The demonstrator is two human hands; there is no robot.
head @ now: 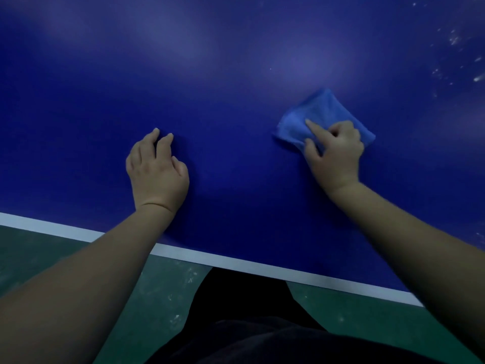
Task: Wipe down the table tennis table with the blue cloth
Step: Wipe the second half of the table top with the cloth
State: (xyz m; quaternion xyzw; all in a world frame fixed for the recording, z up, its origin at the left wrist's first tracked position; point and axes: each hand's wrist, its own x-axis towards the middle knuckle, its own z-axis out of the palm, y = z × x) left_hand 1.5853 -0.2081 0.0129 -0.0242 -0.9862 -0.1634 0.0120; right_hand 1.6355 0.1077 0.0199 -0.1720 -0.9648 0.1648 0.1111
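Over on the right side of the table tennis table (236,106), the blue cloth (319,115) lies bunched flat on the dark blue top. The right hand (334,153) presses down on its near edge, index finger stretched out across the fabric and the other fingers curled on it. The left hand (157,169) is well apart to the left, holding nothing, fingers loosely bent against the bare surface. White specks (456,40) dot the far right corner (dust, maybe, can't tell). A white edge line (249,265) runs along the near side, green floor (162,292) below it.
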